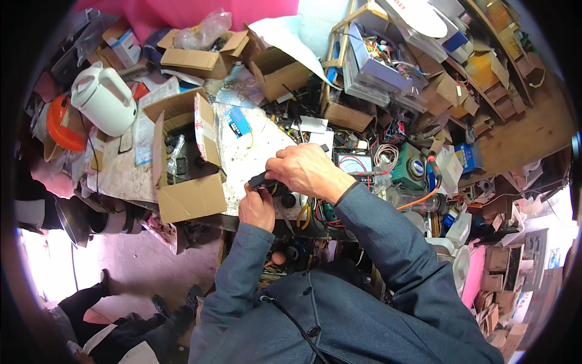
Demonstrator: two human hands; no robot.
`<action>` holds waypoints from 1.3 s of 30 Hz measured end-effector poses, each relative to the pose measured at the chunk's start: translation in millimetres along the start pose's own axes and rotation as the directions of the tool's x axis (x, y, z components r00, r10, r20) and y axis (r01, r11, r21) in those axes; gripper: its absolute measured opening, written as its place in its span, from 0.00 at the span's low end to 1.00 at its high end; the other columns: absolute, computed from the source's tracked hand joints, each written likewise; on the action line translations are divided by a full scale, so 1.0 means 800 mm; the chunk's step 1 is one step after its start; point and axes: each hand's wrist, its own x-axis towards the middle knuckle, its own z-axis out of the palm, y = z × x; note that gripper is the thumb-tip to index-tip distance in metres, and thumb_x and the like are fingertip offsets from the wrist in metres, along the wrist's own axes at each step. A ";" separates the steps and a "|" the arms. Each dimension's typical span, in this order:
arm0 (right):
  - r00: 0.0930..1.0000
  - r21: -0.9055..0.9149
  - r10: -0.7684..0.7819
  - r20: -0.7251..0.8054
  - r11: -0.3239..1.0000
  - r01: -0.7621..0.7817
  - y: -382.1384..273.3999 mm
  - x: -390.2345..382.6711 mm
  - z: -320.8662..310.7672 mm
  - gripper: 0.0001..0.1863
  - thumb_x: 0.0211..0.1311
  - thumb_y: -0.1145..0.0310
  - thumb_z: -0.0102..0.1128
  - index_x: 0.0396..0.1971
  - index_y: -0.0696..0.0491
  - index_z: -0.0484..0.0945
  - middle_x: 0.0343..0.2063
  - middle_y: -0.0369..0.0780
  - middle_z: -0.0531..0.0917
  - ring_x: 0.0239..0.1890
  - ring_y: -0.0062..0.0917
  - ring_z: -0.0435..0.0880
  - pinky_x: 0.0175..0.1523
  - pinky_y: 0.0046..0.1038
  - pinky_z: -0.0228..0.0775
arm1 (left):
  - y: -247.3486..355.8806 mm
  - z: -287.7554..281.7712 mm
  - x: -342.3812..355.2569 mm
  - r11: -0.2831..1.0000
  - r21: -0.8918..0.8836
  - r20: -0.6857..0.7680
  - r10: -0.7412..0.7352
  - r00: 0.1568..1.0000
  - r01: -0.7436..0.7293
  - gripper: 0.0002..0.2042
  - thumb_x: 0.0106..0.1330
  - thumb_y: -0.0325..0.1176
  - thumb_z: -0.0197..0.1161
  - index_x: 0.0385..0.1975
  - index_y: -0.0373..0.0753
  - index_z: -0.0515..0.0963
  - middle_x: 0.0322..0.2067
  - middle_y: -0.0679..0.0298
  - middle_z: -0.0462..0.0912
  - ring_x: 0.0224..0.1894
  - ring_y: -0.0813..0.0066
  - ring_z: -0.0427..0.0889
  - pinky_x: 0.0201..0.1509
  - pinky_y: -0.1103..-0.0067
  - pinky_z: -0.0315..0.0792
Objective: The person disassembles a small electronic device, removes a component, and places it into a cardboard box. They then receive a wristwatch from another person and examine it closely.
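I am holding a small black oblong plastic device between both hands, just to the right of the open brown cardboard box that is sitting on the pale, stained stone-topped table. My right hand is reaching over the device from above, its fingers curled and clamped down on the device's right end. My left hand is coming up from below, its fingers closed on the underside of the same device, so both hands are gripping it at once. What lies between my palms is hidden, so I cannot tell the device's full shape.

To the right of the cardboard box, just beyond my right hand, a grey analogue meter with a white dial is lying among red and black wires. Further right of the box, a green round-faced gauge unit is standing beside it. To the upper left of the cardboard box, a white plastic electric kettle is resting, with an orange round plastic lid just beside it.
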 end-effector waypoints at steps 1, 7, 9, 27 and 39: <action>1.000 0.000 0.008 0.001 1.000 -0.008 0.001 0.000 0.000 0.13 0.67 0.56 0.63 0.30 0.50 0.79 0.23 0.40 0.80 0.29 0.40 0.84 0.32 0.42 0.72 | 0.003 0.000 0.000 1.000 -0.001 -0.005 -0.015 1.000 0.015 0.11 0.69 0.30 0.62 0.46 0.33 0.72 0.30 0.45 0.85 0.35 0.42 0.86 0.39 0.57 0.76; 0.998 -0.013 0.035 0.043 0.999 -0.034 0.000 0.003 0.001 0.13 0.63 0.54 0.66 0.30 0.49 0.80 0.25 0.39 0.81 0.32 0.39 0.85 0.34 0.41 0.74 | 0.005 -0.003 -0.004 0.977 -0.178 -0.020 -0.124 0.992 0.119 0.11 0.68 0.31 0.63 0.44 0.32 0.73 0.31 0.45 0.86 0.36 0.43 0.86 0.40 0.58 0.76; 0.998 -0.027 0.022 0.064 0.999 -0.021 -0.003 0.004 -0.005 0.13 0.61 0.54 0.68 0.31 0.49 0.81 0.26 0.38 0.82 0.33 0.38 0.85 0.35 0.41 0.75 | 0.002 -0.002 -0.004 0.986 -0.138 -0.032 -0.094 0.995 0.089 0.12 0.68 0.31 0.63 0.45 0.32 0.73 0.31 0.45 0.86 0.36 0.43 0.87 0.41 0.59 0.77; 0.990 -0.015 0.078 0.119 0.997 -0.077 0.002 0.005 -0.005 0.12 0.60 0.57 0.68 0.34 0.49 0.82 0.29 0.38 0.84 0.36 0.39 0.86 0.38 0.41 0.75 | -0.043 -0.015 0.017 0.655 -0.606 0.339 -0.303 0.891 0.453 0.07 0.68 0.32 0.71 0.40 0.36 0.84 0.34 0.69 0.86 0.33 0.86 0.79 0.33 0.85 0.74; 0.985 -0.001 0.080 0.153 0.997 -0.080 0.001 0.006 -0.008 0.12 0.61 0.54 0.67 0.36 0.47 0.82 0.28 0.37 0.83 0.37 0.38 0.86 0.38 0.41 0.75 | -0.024 0.016 -0.005 0.994 -0.099 -0.065 -0.044 0.997 0.037 0.14 0.77 0.40 0.55 0.41 0.32 0.73 0.35 0.42 0.83 0.41 0.36 0.81 0.43 0.54 0.72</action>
